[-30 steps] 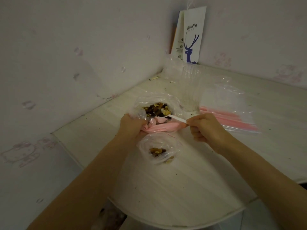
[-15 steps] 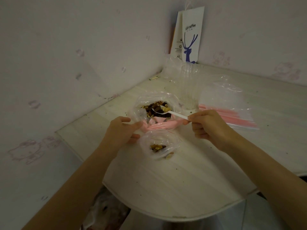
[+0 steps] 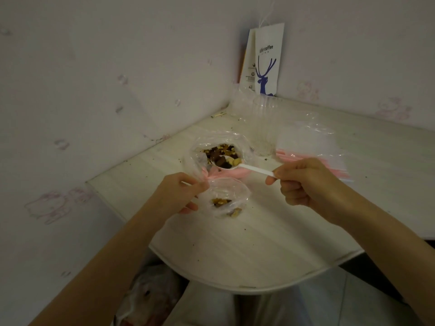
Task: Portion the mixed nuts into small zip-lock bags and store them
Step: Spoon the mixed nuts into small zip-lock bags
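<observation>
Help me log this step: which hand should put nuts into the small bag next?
Right. The right hand holds the spoon, loaded with nuts, near the small bag; the left hand is busy pinching that bag's edge.

This looks like a room in a home rather than a workplace. The walls (image 3: 94,90) carry pale wallpaper with faint pink cartoon figures (image 3: 51,205), the sort used in a bedroom. A small white bench (image 3: 235,243) with a rounded near edge fits into the far corner, its top speckled with crumbs. A coffee-shop paper bag (image 3: 268,60) leans there, near clear plastic cups (image 3: 263,123) and a stack of zip-lock bags (image 3: 313,147). Pale floor tiles (image 3: 353,297) show below.
</observation>
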